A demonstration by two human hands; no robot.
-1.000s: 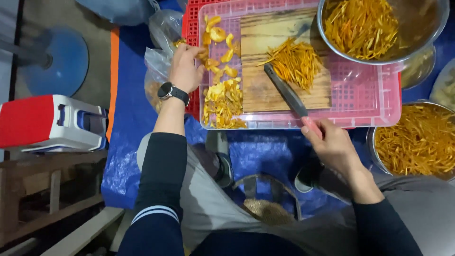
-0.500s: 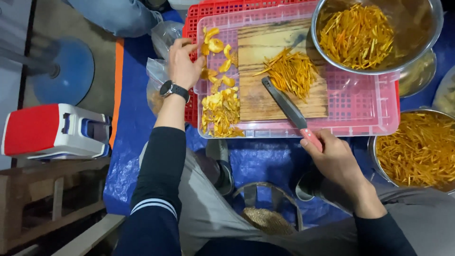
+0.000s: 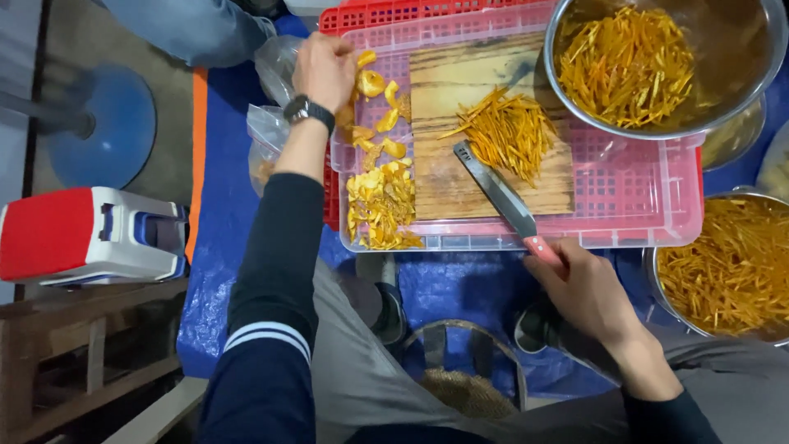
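Vs 1 s ago: left hand (image 3: 327,70) moved up along the left edge of the wooden cutting board (image 3: 485,140), off the lower heap of yellow peel pieces (image 3: 380,205) and now over the upper scatter, at the far-left corner of the pink crate (image 3: 657,222) carrying the board. Fingers curled down, prob. closed on a few pieces, but contents hidden — can't tell for sure. Right hand (image 3: 588,288) below the board's lower-right corner, wrapped round the red handle of the knife (image 3: 497,191); blade flat on the board, tip toward board centre, just beside the pile of cut orange strips (image 3: 505,131). Knife pos. approx unchanged, no cut under way. Judged: fetching next peel batch; strip pile not yet cleared to the steel bowl (image 3: 740,107) right of board.
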